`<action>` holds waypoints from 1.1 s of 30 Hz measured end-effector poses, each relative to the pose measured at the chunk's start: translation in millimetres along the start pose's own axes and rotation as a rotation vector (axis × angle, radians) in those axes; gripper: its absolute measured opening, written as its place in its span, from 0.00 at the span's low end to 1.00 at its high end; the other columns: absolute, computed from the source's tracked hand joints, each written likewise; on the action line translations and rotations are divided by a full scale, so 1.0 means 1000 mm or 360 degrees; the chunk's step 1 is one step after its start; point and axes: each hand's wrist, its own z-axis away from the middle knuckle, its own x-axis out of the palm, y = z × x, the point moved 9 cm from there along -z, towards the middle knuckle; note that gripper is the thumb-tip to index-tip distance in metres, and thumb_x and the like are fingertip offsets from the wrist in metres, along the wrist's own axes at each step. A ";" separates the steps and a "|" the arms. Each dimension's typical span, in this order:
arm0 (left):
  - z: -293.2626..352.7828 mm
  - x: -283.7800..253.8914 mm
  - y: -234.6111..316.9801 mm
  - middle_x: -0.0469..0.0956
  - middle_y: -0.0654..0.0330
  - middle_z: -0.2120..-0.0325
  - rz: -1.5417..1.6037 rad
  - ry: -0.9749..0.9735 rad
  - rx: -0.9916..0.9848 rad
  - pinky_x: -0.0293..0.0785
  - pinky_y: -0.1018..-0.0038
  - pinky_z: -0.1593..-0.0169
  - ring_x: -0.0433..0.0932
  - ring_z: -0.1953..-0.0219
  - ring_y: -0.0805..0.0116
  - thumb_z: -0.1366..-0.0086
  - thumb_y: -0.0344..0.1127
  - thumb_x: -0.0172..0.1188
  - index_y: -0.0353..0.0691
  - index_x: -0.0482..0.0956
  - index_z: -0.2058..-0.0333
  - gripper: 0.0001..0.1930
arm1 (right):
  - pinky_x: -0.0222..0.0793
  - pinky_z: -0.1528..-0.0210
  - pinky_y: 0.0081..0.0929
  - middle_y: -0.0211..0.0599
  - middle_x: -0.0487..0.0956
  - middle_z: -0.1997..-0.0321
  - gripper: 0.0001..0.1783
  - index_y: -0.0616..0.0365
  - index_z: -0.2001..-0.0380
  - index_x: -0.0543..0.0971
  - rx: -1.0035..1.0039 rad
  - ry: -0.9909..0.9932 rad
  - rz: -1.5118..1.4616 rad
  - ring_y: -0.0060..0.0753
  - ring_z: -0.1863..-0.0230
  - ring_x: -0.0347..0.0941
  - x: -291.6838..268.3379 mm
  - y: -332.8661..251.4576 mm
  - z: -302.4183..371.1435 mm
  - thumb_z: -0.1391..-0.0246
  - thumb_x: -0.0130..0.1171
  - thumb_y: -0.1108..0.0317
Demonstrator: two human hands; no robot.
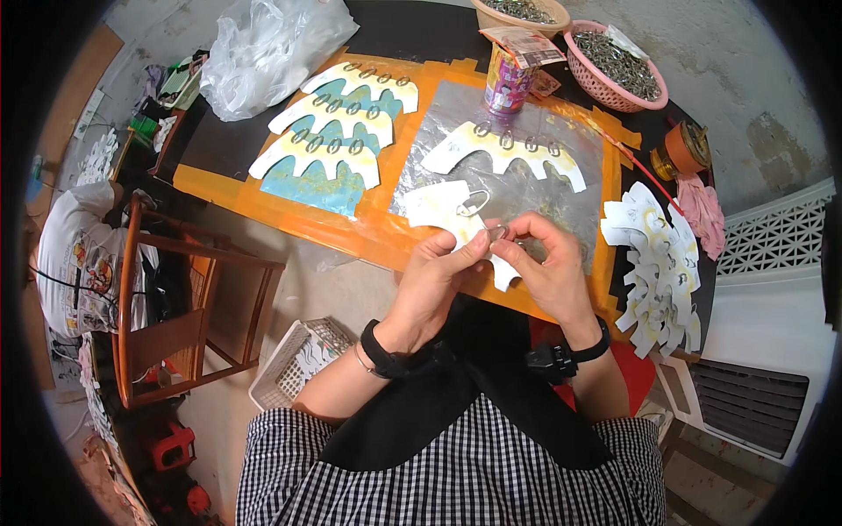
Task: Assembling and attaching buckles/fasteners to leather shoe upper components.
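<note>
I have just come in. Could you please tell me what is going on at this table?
A person pinches a small metal piece between the left hand and the right hand, above a white cutout that the hands partly cover. Beyond it lies another cutout with four loops. To the left are three more, each also with four loops. A pile of cutouts sits at the right, and a pink basket holds metal pieces.
</note>
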 end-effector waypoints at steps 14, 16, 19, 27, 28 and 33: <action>0.000 -0.005 0.001 0.83 0.67 0.53 0.0164 0.0134 -0.0070 0.72 0.72 0.51 0.77 0.54 0.78 0.28 0.38 0.63 0.43 0.83 0.55 0.09 | 0.69 0.57 0.20 0.28 0.81 0.64 0.10 0.65 0.59 0.79 0.0179 -0.0092 -0.0376 0.18 0.61 0.73 0.008 0.025 -0.002 0.31 0.56 0.67; -0.001 -0.007 0.003 0.84 0.67 0.55 0.0152 0.0183 -0.0037 0.71 0.73 0.53 0.77 0.56 0.79 0.28 0.38 0.63 0.43 0.83 0.55 0.08 | 0.70 0.53 0.20 0.27 0.82 0.62 0.17 0.64 0.54 0.81 0.0288 -0.0104 -0.0588 0.17 0.58 0.74 0.004 0.028 -0.001 0.26 0.50 0.61; -0.006 -0.003 0.005 0.83 0.67 0.59 0.0108 0.0071 0.0080 0.71 0.77 0.61 0.74 0.68 0.79 0.30 0.37 0.66 0.45 0.81 0.59 0.06 | 0.71 0.53 0.20 0.29 0.82 0.62 0.15 0.63 0.53 0.80 0.0214 0.0059 -0.0609 0.17 0.58 0.75 -0.003 0.021 -0.005 0.28 0.54 0.62; 0.005 0.007 0.026 0.82 0.66 0.62 -0.0735 0.0048 0.0558 0.74 0.81 0.56 0.76 0.56 0.83 0.35 0.33 0.72 0.35 0.82 0.55 0.13 | 0.70 0.58 0.17 0.28 0.80 0.62 0.08 0.63 0.58 0.79 0.0205 0.0012 -0.0462 0.14 0.61 0.75 0.001 0.016 -0.009 0.37 0.64 0.72; 0.005 0.004 0.028 0.82 0.66 0.62 -0.0737 0.0045 0.0559 0.74 0.81 0.56 0.76 0.56 0.83 0.35 0.33 0.72 0.35 0.82 0.55 0.13 | 0.70 0.59 0.16 0.27 0.80 0.63 0.07 0.63 0.58 0.79 0.0155 0.0032 -0.0489 0.14 0.62 0.75 -0.001 0.016 -0.009 0.37 0.64 0.73; -0.007 -0.024 0.014 0.78 0.67 0.65 0.0182 -0.0155 -0.0059 0.73 0.75 0.50 0.76 0.59 0.76 0.32 0.41 0.68 0.41 0.79 0.59 0.12 | 0.69 0.60 0.15 0.27 0.80 0.63 0.06 0.64 0.58 0.79 0.0301 -0.0084 -0.0500 0.13 0.62 0.74 0.000 0.016 -0.002 0.37 0.63 0.74</action>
